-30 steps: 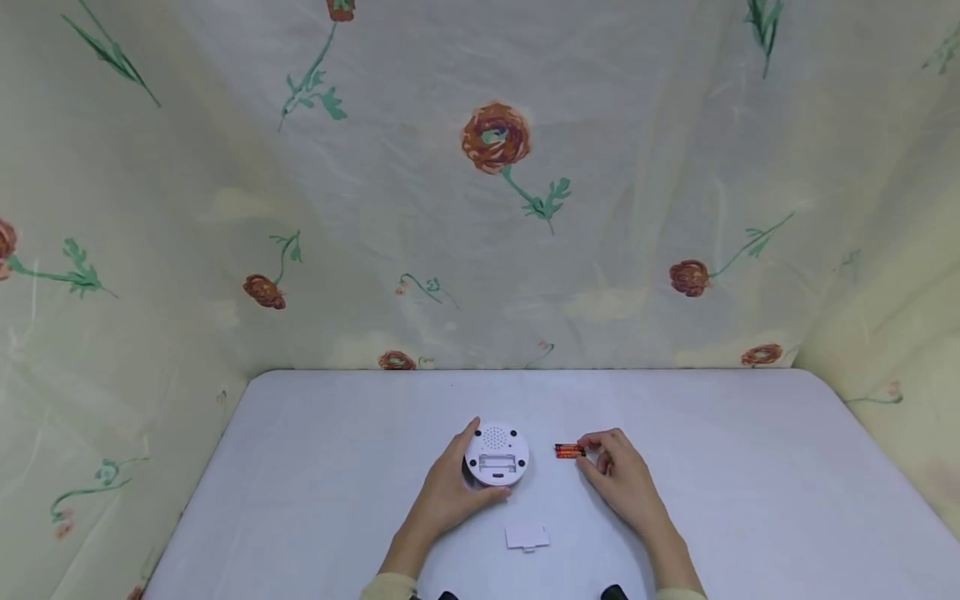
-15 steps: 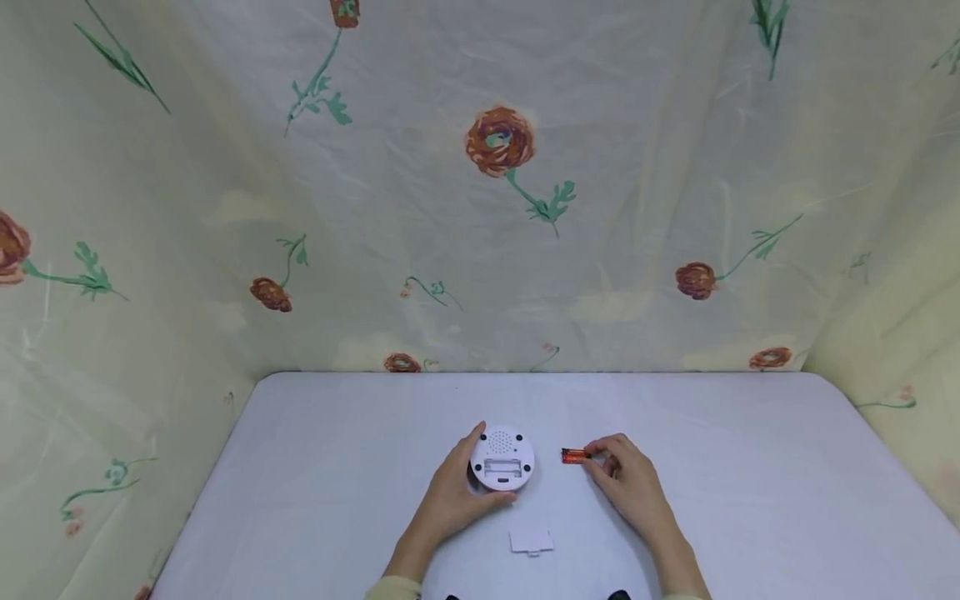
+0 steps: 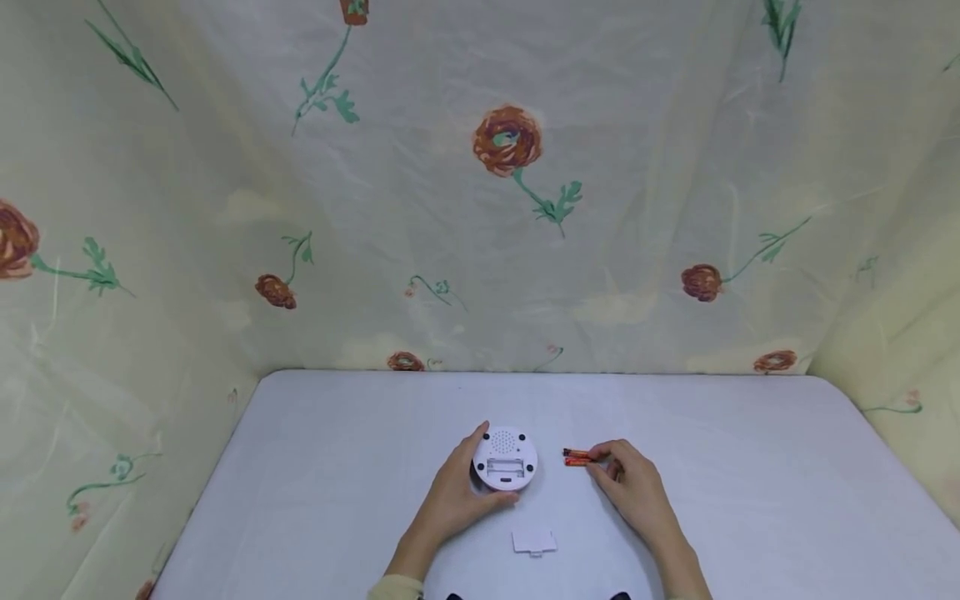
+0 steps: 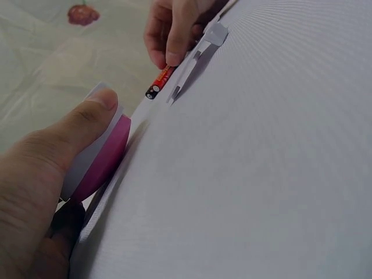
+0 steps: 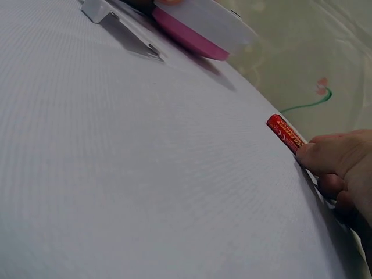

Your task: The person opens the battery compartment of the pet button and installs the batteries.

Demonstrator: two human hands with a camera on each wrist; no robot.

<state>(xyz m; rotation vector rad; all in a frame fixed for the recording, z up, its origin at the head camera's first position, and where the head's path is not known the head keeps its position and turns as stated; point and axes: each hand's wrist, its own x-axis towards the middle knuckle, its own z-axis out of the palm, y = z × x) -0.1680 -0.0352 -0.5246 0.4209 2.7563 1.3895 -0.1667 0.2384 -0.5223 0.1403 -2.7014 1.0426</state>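
A round white device has its underside facing up, showing speaker holes, dark feet and an open battery compartment with nothing in it. My left hand grips its left side, thumb at the near edge. A pink band around its side shows in the left wrist view. To the right of the device, my right hand pinches the right ends of two red batteries between thumb and fingers. Their left ends stick out, slightly spread apart, low over the tabletop. In the right wrist view one battery shows.
A small white battery cover with a tab lies on the white table, nearer me than the device. Behind the table's far edge hangs a pale flowered cloth, also along both sides.
The two batteries have parted slightly at their left ends and turned a little in my right fingers. My left hand keeps its grip on the device. The head view has shifted slightly.
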